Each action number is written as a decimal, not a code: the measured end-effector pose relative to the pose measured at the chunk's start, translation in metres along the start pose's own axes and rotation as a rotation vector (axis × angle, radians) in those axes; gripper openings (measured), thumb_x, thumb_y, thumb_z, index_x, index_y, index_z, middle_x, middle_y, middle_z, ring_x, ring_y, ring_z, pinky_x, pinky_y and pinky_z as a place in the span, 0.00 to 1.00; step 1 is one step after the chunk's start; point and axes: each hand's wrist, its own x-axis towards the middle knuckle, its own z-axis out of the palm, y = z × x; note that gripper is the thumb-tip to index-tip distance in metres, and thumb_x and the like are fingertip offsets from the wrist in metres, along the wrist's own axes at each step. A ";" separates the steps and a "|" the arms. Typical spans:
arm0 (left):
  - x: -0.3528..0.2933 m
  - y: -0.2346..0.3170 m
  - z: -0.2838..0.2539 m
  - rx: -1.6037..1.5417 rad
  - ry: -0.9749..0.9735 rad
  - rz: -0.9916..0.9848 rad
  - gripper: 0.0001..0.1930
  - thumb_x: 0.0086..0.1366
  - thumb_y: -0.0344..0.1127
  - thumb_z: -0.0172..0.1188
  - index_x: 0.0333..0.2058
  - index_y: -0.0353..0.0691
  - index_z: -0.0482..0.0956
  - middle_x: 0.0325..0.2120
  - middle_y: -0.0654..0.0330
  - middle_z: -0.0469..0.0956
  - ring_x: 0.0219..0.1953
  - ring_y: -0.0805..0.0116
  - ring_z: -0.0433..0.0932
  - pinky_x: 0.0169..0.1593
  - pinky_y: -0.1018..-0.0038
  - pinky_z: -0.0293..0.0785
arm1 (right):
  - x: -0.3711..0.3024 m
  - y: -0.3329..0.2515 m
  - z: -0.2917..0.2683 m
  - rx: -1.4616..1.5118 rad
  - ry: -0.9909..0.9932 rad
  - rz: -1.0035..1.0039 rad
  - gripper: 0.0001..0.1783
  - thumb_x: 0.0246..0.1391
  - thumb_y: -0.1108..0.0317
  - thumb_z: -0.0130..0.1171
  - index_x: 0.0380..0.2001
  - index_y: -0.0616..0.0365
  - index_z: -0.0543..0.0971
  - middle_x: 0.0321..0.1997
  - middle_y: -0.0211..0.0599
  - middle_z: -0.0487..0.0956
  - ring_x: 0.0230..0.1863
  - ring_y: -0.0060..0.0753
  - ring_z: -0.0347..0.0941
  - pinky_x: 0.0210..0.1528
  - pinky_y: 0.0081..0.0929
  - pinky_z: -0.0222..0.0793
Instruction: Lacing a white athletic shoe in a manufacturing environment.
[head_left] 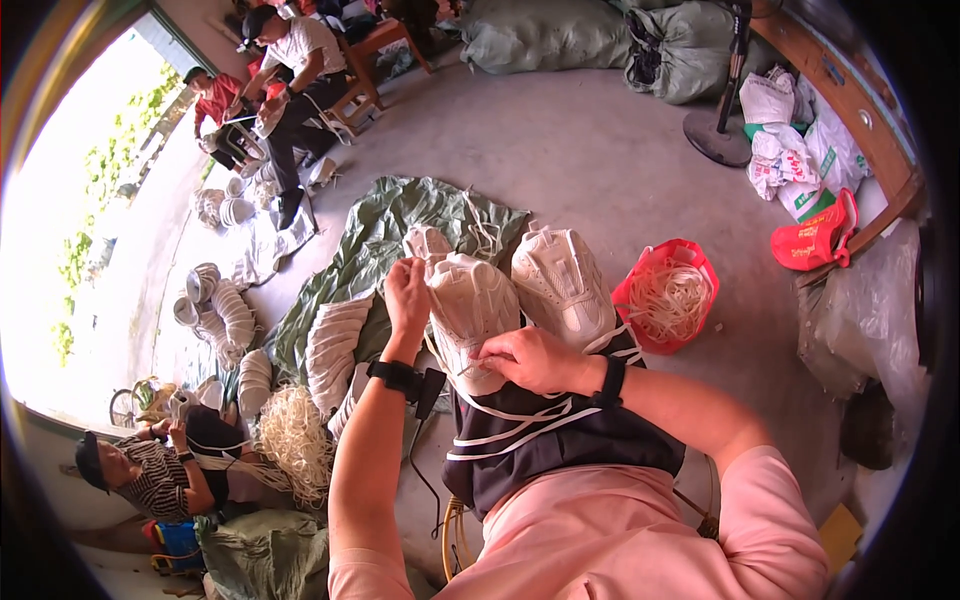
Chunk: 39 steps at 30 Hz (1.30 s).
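Note:
A white shoe upper (472,300) rests on my lap, over dark cloth. My left hand (405,300) is closed on its left side, with the fingertips partly hidden. At the near end of this shoe, my right hand (535,360) pinches with thumb and forefinger; what lies between the fingertips is too small to make out. White laces (510,412) trail from the shoe across the dark cloth (570,445). Another white shoe upper (565,285) lies to the right, and part of a third upper (427,242) shows behind my left fingers.
A red bag (640,335) of white laces stands to my right. Stacked uppers (335,350) lie at left on a green sheet (400,215), near a lace heap (295,435). Other people sit at far left and lower left. Sacks (545,40) and a stand base (718,140) are farther back.

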 end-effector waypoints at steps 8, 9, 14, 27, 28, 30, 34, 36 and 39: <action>-0.003 -0.030 -0.016 0.013 -0.040 -0.059 0.15 0.72 0.40 0.53 0.35 0.32 0.80 0.18 0.69 0.71 0.21 0.80 0.65 0.27 0.77 0.64 | 0.002 0.011 0.003 0.035 0.033 -0.050 0.13 0.61 0.63 0.54 0.40 0.59 0.82 0.37 0.47 0.83 0.41 0.50 0.80 0.44 0.39 0.75; -0.006 -0.029 -0.014 0.013 -0.040 -0.060 0.15 0.72 0.40 0.53 0.35 0.32 0.80 0.18 0.69 0.71 0.21 0.80 0.65 0.27 0.77 0.64 | 0.002 0.010 0.003 0.045 0.035 -0.054 0.13 0.61 0.63 0.54 0.40 0.60 0.82 0.38 0.46 0.83 0.41 0.49 0.80 0.45 0.38 0.75; -0.011 -0.025 -0.019 -0.037 -0.282 -0.031 0.19 0.74 0.44 0.50 0.43 0.34 0.83 0.20 0.73 0.72 0.22 0.85 0.64 0.26 0.80 0.59 | 0.003 0.006 0.001 0.049 0.014 -0.047 0.14 0.61 0.64 0.54 0.41 0.61 0.82 0.38 0.45 0.84 0.41 0.47 0.81 0.46 0.36 0.75; -0.020 -0.018 -0.016 0.124 -0.129 0.049 0.21 0.73 0.46 0.53 0.24 0.35 0.71 0.14 0.70 0.62 0.20 0.82 0.58 0.23 0.75 0.54 | 0.008 0.005 -0.015 0.039 -0.076 0.020 0.14 0.61 0.67 0.55 0.46 0.60 0.82 0.42 0.47 0.84 0.41 0.40 0.82 0.44 0.32 0.75; -0.020 -0.018 -0.014 0.122 -0.131 0.050 0.21 0.73 0.46 0.53 0.24 0.35 0.71 0.14 0.70 0.62 0.20 0.82 0.58 0.23 0.75 0.54 | 0.010 0.003 -0.017 0.037 -0.074 0.022 0.14 0.61 0.67 0.55 0.46 0.60 0.82 0.42 0.47 0.84 0.41 0.40 0.82 0.44 0.32 0.75; -0.018 -0.020 -0.013 0.051 -0.111 0.010 0.21 0.73 0.44 0.52 0.23 0.36 0.69 0.15 0.71 0.59 0.21 0.82 0.56 0.23 0.76 0.52 | 0.015 -0.003 -0.021 0.022 -0.085 0.035 0.14 0.62 0.65 0.54 0.42 0.64 0.82 0.41 0.49 0.83 0.44 0.48 0.81 0.49 0.35 0.75; 0.000 -0.015 -0.009 -0.059 -0.111 -0.063 0.20 0.74 0.42 0.51 0.24 0.37 0.68 0.17 0.72 0.59 0.23 0.82 0.54 0.25 0.77 0.50 | 0.038 0.001 -0.031 0.038 -0.086 0.029 0.15 0.62 0.65 0.54 0.42 0.64 0.81 0.42 0.48 0.83 0.45 0.47 0.81 0.49 0.35 0.75; 0.008 -0.014 -0.005 -0.072 -0.109 -0.062 0.20 0.74 0.43 0.51 0.25 0.36 0.68 0.18 0.73 0.59 0.23 0.82 0.55 0.25 0.76 0.51 | 0.049 0.003 -0.036 0.054 -0.086 0.044 0.14 0.62 0.65 0.54 0.42 0.65 0.81 0.41 0.48 0.83 0.44 0.47 0.81 0.48 0.35 0.75; 0.014 -0.016 -0.001 -0.061 -0.015 -0.002 0.18 0.75 0.42 0.49 0.37 0.29 0.78 0.21 0.70 0.66 0.26 0.81 0.60 0.29 0.80 0.58 | 0.066 0.005 -0.037 0.139 -0.128 0.143 0.14 0.63 0.67 0.53 0.43 0.66 0.81 0.39 0.47 0.84 0.41 0.45 0.82 0.45 0.33 0.74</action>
